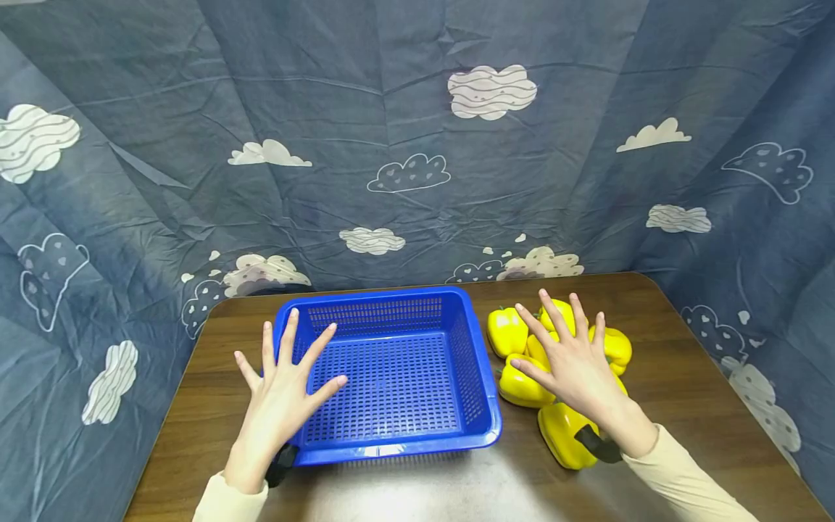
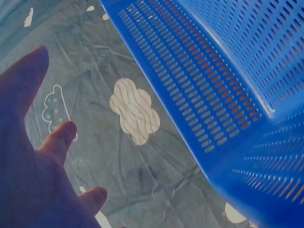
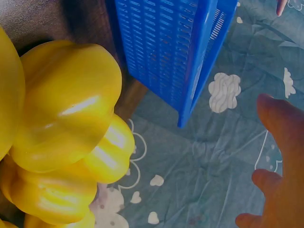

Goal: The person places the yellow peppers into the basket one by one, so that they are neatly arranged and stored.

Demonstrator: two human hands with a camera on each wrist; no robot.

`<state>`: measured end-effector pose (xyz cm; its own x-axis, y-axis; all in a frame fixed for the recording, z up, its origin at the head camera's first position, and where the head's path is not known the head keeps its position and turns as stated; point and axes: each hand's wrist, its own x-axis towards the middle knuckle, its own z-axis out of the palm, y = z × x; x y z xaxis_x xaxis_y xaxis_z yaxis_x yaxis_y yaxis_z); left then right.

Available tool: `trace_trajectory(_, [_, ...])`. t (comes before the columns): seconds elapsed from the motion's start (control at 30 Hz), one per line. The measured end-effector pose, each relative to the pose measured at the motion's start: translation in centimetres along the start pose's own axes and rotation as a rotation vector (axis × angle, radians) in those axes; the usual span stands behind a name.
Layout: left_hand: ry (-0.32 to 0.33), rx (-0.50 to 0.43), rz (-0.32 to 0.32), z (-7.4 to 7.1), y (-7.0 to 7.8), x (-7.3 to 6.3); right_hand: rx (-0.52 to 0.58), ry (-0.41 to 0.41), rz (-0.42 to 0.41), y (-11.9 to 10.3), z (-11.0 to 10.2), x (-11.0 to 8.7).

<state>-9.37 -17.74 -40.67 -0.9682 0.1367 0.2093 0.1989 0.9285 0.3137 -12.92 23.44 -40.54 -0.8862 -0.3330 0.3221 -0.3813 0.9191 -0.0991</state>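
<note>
Fingers spread wide, my left hand (image 1: pixel 280 395) hovers over the left side of a blue plastic basket (image 1: pixel 485 406) and holds nothing. The basket has slotted walls and nothing lies inside it. My right hand (image 1: pixel 577 366), also spread and holding nothing, is above a group of several yellow bell peppers (image 1: pixel 507 332), hiding part of them. One bell pepper (image 1: pixel 566 435) lies nearest the front, below the right wrist. In the right wrist view, large glossy bell peppers (image 3: pixel 66 104) fill the left side, apart from the fingers (image 3: pixel 280 142).
Basket and peppers share a brown wooden table (image 1: pixel 691 406) with rounded far corners. A blue-grey curtain (image 1: pixel 417 217) printed with white clouds hangs behind the table and along its sides. Dark straps (image 1: pixel 596 444) circle the wrists.
</note>
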Motion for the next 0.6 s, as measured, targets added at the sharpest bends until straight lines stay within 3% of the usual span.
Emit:
trace_trajectory(0.33, [-0.032, -0.024, 0.022, -0.9, -1.0, -0.5, 0.055, -0.031, -0.013, 0.3, -0.7, -0.5])
trace_trajectory(0.6, [-0.079, -0.114, 0.018, -1.7, -3.3, -1.1, 0.163, -0.027, -0.083, 1.3, -1.4, -1.5])
